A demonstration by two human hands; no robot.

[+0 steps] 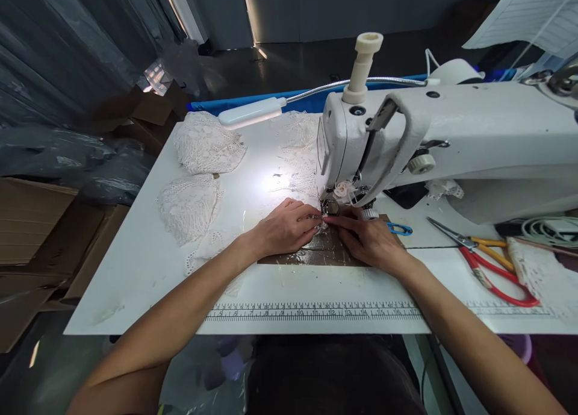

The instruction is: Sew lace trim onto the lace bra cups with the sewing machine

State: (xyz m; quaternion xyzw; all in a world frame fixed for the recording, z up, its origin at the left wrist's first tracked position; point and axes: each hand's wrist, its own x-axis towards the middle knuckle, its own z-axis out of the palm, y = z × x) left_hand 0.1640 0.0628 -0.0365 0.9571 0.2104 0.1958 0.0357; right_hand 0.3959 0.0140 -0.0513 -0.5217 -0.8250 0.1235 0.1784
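My left hand (291,227) lies just left of the needle area of a white sewing machine (492,132), its fingers closed on the edge of a piece of white lace (321,227). From the right, my right hand (371,240) reaches in with its index finger stretched to the same lace edge, thumb and other fingers bent beneath. Both sets of fingertips meet close in front of the presser foot (331,208). Most of the lace between them is hidden by my fingers. Under my hands is a brown, shiny taped plate (289,258).
White lace pieces (208,141) are heaped at the table's left and behind the machine head. A lamp (253,112) lights them. Red-handled scissors (492,276), yellow-handled scissors (494,255) and a blue safety pin (400,229) lie right. A printed ruler (316,311) runs along the front edge.
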